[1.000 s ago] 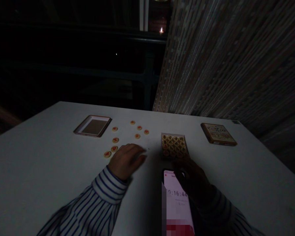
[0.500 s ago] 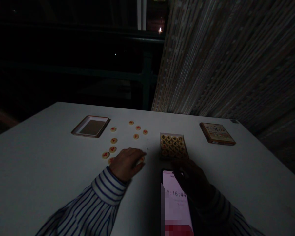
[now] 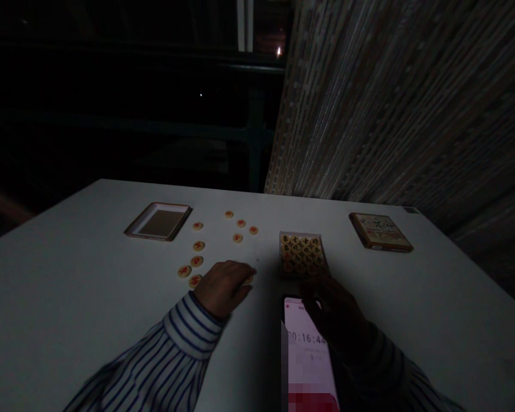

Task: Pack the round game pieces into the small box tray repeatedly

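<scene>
My left hand (image 3: 224, 286), in a striped sleeve, lies palm down on the white table (image 3: 68, 297) with its fingers bent over round wooden game pieces; one piece (image 3: 248, 279) peeks out at the fingertips. More loose pieces (image 3: 196, 261) lie just left of it. My right hand (image 3: 337, 320) is dark and grips a lit phone (image 3: 306, 349) showing a timer. Beyond the phone stands a small open tray of packed pieces (image 3: 302, 253).
An open empty box half (image 3: 158, 221) sits at the far left, a printed box lid (image 3: 380, 231) at the far right. A few more pieces (image 3: 241, 225) lie in the middle. A ribbed wall rises to the right; the table's far edge meets darkness.
My left hand slid slightly back toward me over the pieces, uncovering one more piece at its left. The right hand and phone stayed put.
</scene>
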A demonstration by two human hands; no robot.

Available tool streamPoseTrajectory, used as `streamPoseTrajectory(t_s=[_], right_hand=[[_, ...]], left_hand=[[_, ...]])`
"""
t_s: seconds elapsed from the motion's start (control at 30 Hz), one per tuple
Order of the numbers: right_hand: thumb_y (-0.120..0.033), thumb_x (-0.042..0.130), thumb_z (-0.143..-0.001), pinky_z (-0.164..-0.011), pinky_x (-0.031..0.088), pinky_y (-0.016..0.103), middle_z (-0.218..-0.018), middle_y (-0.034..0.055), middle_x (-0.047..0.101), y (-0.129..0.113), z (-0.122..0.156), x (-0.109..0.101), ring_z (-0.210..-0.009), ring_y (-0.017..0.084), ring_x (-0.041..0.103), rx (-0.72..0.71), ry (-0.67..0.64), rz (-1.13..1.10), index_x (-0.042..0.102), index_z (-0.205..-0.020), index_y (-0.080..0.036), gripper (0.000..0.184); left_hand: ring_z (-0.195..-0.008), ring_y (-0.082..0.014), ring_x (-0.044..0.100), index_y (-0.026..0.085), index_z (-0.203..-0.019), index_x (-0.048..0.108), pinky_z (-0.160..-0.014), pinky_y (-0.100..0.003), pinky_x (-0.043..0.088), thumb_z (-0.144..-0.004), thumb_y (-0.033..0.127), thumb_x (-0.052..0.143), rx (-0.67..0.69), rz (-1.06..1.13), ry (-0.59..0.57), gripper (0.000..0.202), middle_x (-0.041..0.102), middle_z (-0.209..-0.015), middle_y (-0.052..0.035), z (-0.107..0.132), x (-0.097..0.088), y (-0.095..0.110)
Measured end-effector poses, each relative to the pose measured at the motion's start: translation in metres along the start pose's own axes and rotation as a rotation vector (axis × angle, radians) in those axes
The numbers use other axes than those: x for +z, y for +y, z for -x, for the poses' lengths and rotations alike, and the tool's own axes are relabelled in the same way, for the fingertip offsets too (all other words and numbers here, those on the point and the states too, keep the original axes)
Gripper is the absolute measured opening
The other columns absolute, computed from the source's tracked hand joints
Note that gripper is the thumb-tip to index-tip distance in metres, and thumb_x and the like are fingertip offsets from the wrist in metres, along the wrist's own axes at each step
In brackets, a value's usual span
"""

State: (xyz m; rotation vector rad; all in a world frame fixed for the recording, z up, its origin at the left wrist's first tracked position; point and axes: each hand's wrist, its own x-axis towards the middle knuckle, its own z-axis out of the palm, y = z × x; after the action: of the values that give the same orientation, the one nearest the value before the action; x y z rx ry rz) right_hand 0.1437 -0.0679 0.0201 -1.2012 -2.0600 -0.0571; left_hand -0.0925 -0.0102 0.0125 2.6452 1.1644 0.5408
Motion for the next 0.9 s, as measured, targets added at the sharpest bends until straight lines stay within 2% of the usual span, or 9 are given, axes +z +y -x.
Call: streamPoseTrajectory(t_s=[0.33, 0.53, 0.7, 0.77, 0.9], right_hand=[[-0.016, 0.048, -0.078, -0.061, 0.049, 0.026, -0.071, 0.0027, 0.062, -0.0016, -0.0008, -0.0005, -0.068, 0.013, 0.059, 0.063, 0.022, -0.057, 0.059, -0.079, -0.018, 0.011], [-0.015, 0.047, -0.078, -0.06, 0.048, 0.026, -0.071, 0.003, 0.062, -0.001, 0.0, 0.0005, -0.067, 0.013, 0.058, 0.057, 0.057, -0.039, 0.059, -0.079, -0.019, 0.013], [-0.017, 0.047, -0.078, -0.061, 0.049, 0.029, -0.072, 0.0045, 0.063, 0.0009, 0.0039, 0.0049, -0.07, 0.016, 0.059, 0.139, 0.12, 0.016, 0.06, -0.079, -0.02, 0.013], [-0.018, 0.047, -0.079, -0.06, 0.049, 0.028, -0.073, 0.0043, 0.063, 0.0003, 0.0042, 0.0059, -0.069, 0.016, 0.059, 0.16, 0.109, 0.008, 0.059, -0.078, -0.021, 0.013], [-0.021, 0.044, -0.079, -0.055, 0.05, 0.027, -0.072, 0.0051, 0.064, 0.0, 0.0057, 0.0078, -0.064, 0.016, 0.06, 0.191, 0.166, 0.036, 0.059, -0.078, -0.023, 0.015]], left_hand=[[-0.089, -0.0183, 0.057, 0.019, -0.103, 0.056, -0.077, -0.035, 0.045, -0.077, 0.019, 0.046, 0.03, -0.023, 0.035, 0.027, 0.064, -0.098, -0.0069, 0.0001, -0.0003, 0.001], [-0.091, -0.0185, 0.058, 0.018, -0.104, 0.054, -0.078, -0.036, 0.046, -0.078, 0.018, 0.046, 0.055, -0.058, 0.053, 0.027, 0.063, -0.1, -0.0069, 0.0016, 0.0032, -0.0016], [-0.092, -0.0182, 0.058, 0.019, -0.105, 0.053, -0.078, -0.035, 0.048, -0.078, 0.019, 0.045, 0.095, -0.092, 0.078, 0.028, 0.063, -0.101, -0.0064, 0.0031, 0.007, -0.0046], [-0.092, -0.0187, 0.059, 0.02, -0.105, 0.054, -0.077, -0.035, 0.049, -0.078, 0.02, 0.046, 0.105, -0.118, 0.104, 0.028, 0.064, -0.101, -0.0067, 0.0032, 0.0077, -0.0049], [-0.094, -0.0187, 0.058, 0.021, -0.108, 0.052, -0.078, -0.035, 0.05, -0.079, 0.021, 0.047, 0.114, -0.152, 0.106, 0.03, 0.064, -0.102, -0.0059, 0.0034, 0.0078, -0.0047]])
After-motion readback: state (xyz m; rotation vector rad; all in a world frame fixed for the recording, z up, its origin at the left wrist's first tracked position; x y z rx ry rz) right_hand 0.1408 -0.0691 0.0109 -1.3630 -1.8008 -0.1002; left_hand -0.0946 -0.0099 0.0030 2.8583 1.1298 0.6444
